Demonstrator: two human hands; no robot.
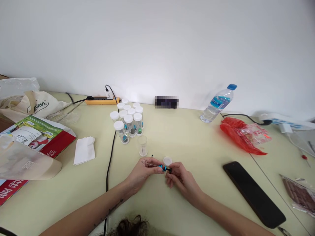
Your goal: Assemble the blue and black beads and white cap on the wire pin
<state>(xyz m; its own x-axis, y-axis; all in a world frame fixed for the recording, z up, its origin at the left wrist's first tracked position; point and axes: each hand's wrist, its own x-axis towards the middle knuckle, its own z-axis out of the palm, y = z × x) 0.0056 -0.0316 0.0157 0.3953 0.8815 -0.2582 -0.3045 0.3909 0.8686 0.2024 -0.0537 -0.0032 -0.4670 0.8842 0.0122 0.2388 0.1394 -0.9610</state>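
Observation:
Between thumb and fingers, my left hand (pixel 142 173) pinches a small blue and black plunger-like device (pixel 162 168) with thin wires reaching back over the hand. My right hand (pixel 183 183) has its fingertips closed on the black end of the same device. Just beyond the hands lies a white cap (pixel 167 160). An uncapped clear tube (pixel 142 146) stands behind my left hand, with something thin and dark inside. Further back, several clear tubes with white caps (pixel 130 119) stand grouped, some holding small blue or green pieces.
To the right are a black phone (pixel 254 194), a red plastic bag (pixel 242 136) and a tilted water bottle (pixel 218 103). A folded tissue (pixel 84 150), a printed box (pixel 36 132) and a large cup (pixel 29 160) lie left. A black cable (pixel 110 164) runs beside the tubes from an orange power strip (pixel 100 100).

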